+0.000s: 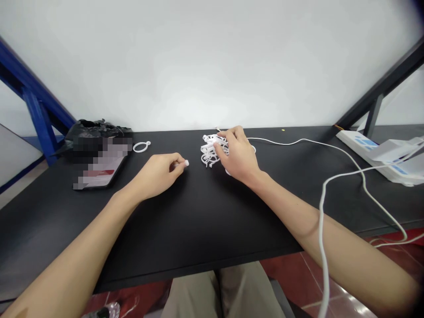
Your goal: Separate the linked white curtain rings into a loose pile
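Note:
My left hand is closed in a pinch above the black table. A small white plastic piece pokes out between its thumb and index finger; the rest of it is hidden in the fingers. Over a tangled pile of white plastic rings rests my right hand, thumb and fingers apart. Its fingertips reach the pile, and the palm covers part of it. A single white ring with a small eyelet lies by itself left of my left hand.
At the left lie a black plastic bag and a flat, partly blurred dark-edged object. A white cable runs from behind the pile to the right. Another cable crosses before my right forearm. White-and-blue boxes stand at right.

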### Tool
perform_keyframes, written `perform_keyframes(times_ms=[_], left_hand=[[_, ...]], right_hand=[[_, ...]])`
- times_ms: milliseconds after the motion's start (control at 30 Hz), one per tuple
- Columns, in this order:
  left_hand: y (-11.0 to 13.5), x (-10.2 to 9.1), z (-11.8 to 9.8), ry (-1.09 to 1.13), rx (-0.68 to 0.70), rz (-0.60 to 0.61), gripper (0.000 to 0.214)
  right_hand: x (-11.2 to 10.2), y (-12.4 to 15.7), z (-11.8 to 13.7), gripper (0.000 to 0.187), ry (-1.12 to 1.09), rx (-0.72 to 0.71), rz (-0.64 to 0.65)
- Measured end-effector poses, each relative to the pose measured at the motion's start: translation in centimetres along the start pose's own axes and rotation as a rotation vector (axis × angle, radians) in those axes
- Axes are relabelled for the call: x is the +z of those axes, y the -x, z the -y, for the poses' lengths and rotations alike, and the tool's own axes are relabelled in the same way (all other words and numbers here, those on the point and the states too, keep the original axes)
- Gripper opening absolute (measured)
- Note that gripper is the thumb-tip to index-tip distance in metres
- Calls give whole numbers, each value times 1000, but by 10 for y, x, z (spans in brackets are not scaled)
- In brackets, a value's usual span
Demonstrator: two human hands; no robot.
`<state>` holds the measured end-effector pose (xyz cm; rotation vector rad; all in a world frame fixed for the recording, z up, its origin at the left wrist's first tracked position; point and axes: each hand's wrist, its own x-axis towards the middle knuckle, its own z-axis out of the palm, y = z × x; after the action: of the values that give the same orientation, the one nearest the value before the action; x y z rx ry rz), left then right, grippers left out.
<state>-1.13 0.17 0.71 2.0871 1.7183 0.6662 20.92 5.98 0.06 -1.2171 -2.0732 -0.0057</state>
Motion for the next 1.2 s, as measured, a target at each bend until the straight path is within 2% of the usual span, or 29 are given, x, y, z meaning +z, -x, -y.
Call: perform_keyframes(times_ms=[100,200,333,433,533,633,700,767,833,867,900,933,967,1033,1133,1200], left_hand=[[2,-1,-7,120,-11,62,29],[3,-3,-12,278,18,171,26],[4,-6,-12,493,36,298,26],[5,-5,-10,715,10,395,17],[7,-3,-10,912,27,486,14],[8,-3,-13,1002,87,472,24],[7,-5,-14,944,83,416,23],[3,-7,-8,745,34,256,20],[-3,-8,5,382,-39,-33,30],[-7,-7,14,133,-76,-187,35],[-11,-6,24,-95,-98,-299,40],[-14,-5,34,-247,-118,-350,46],[-18,-4,43,-339,-154,-363,52],[-22,-1,56,-452,-219,-324,60],[-23,1,63,-524,-255,-231,55],[-21,0,62,-538,-233,-227,49]], right_hand=[[1,8,14,30,-185,-123,39],[3,18,29,22,-423,-134,203],[2,22,37,37,-728,98,487],[-1,19,38,47,-940,145,630],[-3,19,42,57,-1122,114,680],[-4,22,46,60,-1234,97,659],[-4,22,46,58,-1176,77,620],[-5,18,41,53,-978,76,504],[-5,10,29,46,-682,89,310],[-4,5,22,43,-530,69,210],[-3,1,13,40,-393,46,113],[-2,-3,4,35,-269,39,26],[0,-6,-4,30,-147,42,-14],[4,-9,-17,26,43,59,28],[8,-9,-24,35,121,56,162],[8,-7,-22,41,106,64,222]])
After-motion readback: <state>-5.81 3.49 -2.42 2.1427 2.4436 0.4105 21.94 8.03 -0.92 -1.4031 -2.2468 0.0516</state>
